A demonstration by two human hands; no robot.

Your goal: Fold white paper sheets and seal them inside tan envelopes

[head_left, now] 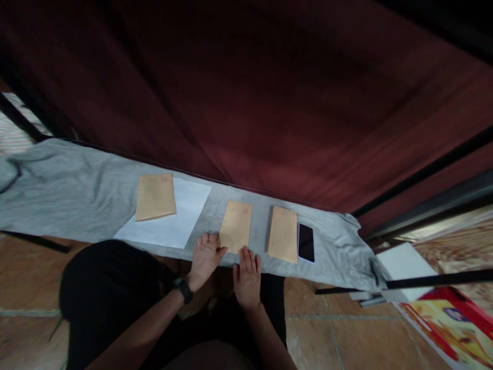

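Observation:
In the head view a brown paper envelope [235, 224] lies flat before me on a grey cloth. My left hand [205, 259] rests at its lower left corner, thumb by the envelope's edge and fingers stretched out on the cloth. At the lower right corner lies my right hand [247, 277], its fingertips on or just beside the envelope's near edge. Neither hand grips anything. To the right is a thicker-looking stack of brown envelopes [283, 235]. More brown envelopes [155, 197] lie to the left, partly over a white sheet of paper [188, 205].
A dark-screened phone [306, 243] lies right of the right-hand stack. The grey cloth [77, 190] covers a narrow table. Behind it hangs a dark red curtain [262, 128]. Black metal bars [435, 280] stand at the sides, and a red and yellow box [454, 321] sits lower right.

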